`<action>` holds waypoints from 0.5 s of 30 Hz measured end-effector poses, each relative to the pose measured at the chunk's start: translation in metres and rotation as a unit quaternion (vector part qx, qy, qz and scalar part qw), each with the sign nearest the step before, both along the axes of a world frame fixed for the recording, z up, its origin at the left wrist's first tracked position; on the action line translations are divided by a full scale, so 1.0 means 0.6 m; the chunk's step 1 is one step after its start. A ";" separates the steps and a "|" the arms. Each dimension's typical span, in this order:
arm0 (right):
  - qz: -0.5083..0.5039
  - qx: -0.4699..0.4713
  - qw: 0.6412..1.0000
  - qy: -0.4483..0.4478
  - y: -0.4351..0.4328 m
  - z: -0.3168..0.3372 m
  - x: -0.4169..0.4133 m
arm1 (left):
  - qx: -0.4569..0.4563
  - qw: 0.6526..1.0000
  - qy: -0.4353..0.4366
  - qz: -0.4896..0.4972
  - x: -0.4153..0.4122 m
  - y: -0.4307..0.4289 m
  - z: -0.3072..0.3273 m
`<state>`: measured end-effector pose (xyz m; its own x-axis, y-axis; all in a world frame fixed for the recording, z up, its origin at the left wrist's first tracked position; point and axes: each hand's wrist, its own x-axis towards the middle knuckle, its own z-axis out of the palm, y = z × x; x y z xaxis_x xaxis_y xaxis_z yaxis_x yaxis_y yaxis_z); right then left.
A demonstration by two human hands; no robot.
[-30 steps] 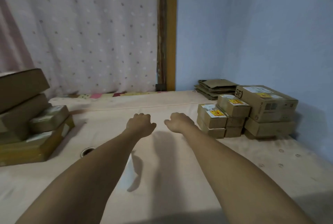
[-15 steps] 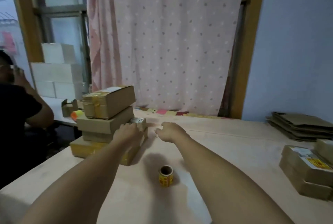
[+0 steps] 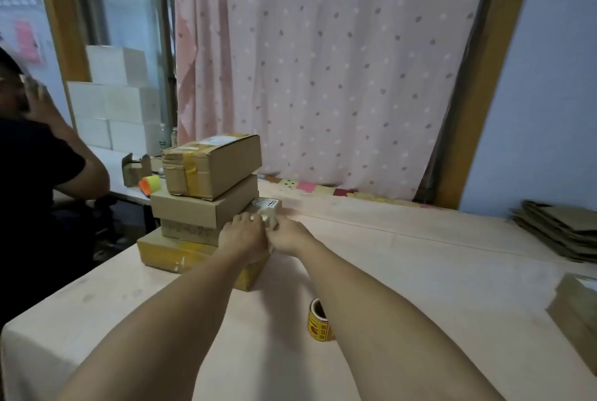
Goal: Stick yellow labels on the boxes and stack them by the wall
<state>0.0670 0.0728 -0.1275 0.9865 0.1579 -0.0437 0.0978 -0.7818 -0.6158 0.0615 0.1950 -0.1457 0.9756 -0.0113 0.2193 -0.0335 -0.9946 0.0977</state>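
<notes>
With left hand (image 3: 244, 236) and right hand (image 3: 289, 235), gripped small box (image 3: 267, 206) at its near end, with fingers curled on it. Found it lying on bottom box (image 3: 168, 253), touching the pile (image 3: 213, 165) beside it. Judged the step as fetching: saw no yellow label on it, only a white one. Reckoned the next move to call for lifting it clear without nudging the pile, setting it near the roll (image 3: 319, 320), then peeling a label. Counted five boxes here, small box included; one roll, upright beside the right forearm; one right box (image 3: 575, 310), cut by the frame edge; one heap of flat cartons (image 3: 562, 229); one other person (image 3: 35, 155) at left.
</notes>
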 end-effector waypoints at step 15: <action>-0.094 0.291 0.948 0.092 0.018 -0.054 0.050 | -0.068 0.997 -0.012 0.028 0.038 0.007 -0.046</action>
<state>0.0968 0.0837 -0.1602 0.9838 0.0296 -0.1769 -0.1603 -0.2976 -0.9411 0.0846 0.1993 -0.1732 0.9682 0.0745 0.2389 0.0175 -0.9725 0.2322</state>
